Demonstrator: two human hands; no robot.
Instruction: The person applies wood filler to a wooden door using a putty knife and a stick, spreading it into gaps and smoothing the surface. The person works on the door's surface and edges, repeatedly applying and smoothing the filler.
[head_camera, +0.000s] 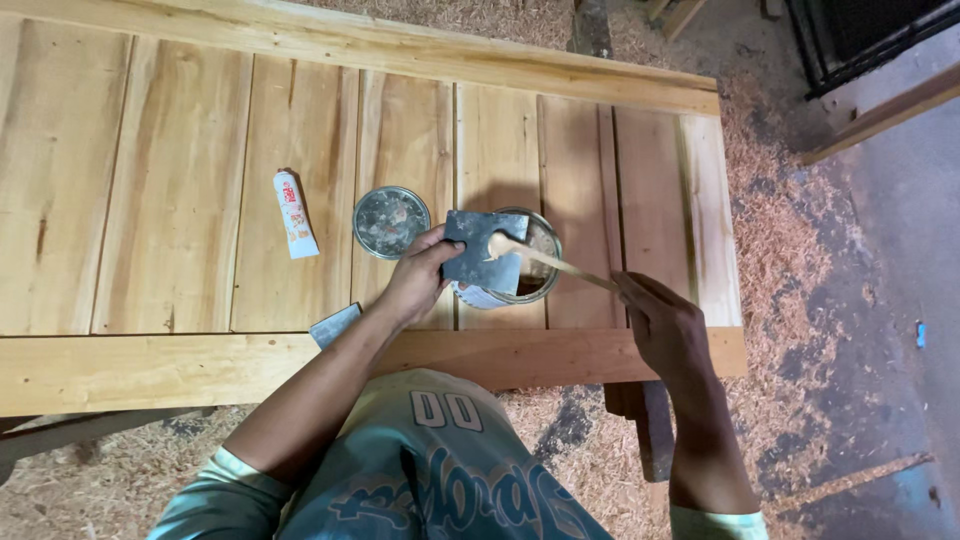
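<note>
The person's left hand (415, 282) grips a flat grey metal scraper blade (484, 252), fingers closed along its left edge, and holds it tilted over the mouth of an open round tin (520, 272) that stands on the wooden door panel (180, 200) serving as the worktop. The right hand (665, 330) sits to the right of the tin, its fingers pinched shut on the near end of a thin wooden stick (555, 263); the stick slants up and to the left, and its far tip, loaded with a pale paste, touches the face of the scraper blade. Just left of the tin lies its round metal lid (391, 222), flat on the boards, with smears on its surface. Farther left, apart from the lid, a small white squeeze tube (296, 214) with red markings lies along a plank. A second grey scraper (334, 325) rests at the near rail of the panel, partly hidden under the left forearm. The panel is built of vertical planks framed by pale rails at the far and near edges. Wood shavings (780, 250) cover the ground to the right and beneath the near edge.
</note>
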